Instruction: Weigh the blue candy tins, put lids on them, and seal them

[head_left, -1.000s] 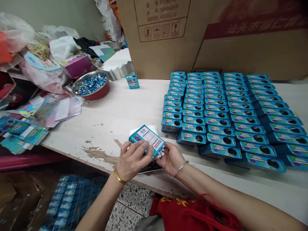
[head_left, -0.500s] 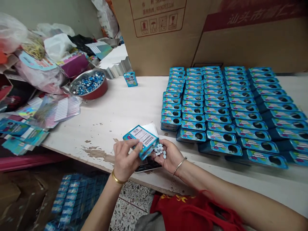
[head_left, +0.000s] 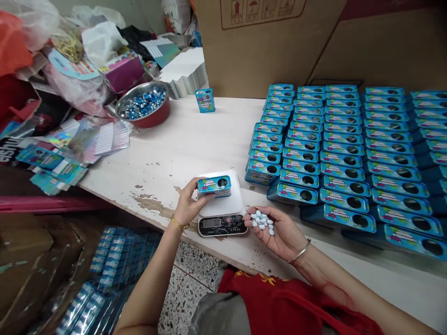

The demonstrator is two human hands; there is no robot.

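My left hand [head_left: 190,202] rests its fingers on a blue caramel-candy tin [head_left: 214,186], which lies flat on a white digital kitchen scale [head_left: 220,209]. The tin's oval window faces up. My right hand [head_left: 279,230] is palm up beside the scale, cupping a small heap of pale blue-white oval candies [head_left: 261,222]. The scale's black display panel faces me, and its digits are too small to read with certainty.
Many blue tins [head_left: 335,163] stand in tight rows to the right. Behind are a lone upright tin [head_left: 205,100], a steel-lined red bowl of blue gems [head_left: 143,104], and cardboard cartons [head_left: 258,42]. Bags and printed cards [head_left: 84,144] heap left; packed tins [head_left: 115,260] lie below the table.
The tin has gone from tilted over my right hand, label up, to lying window up on the scale under my left hand. The candies now sit in my right palm.
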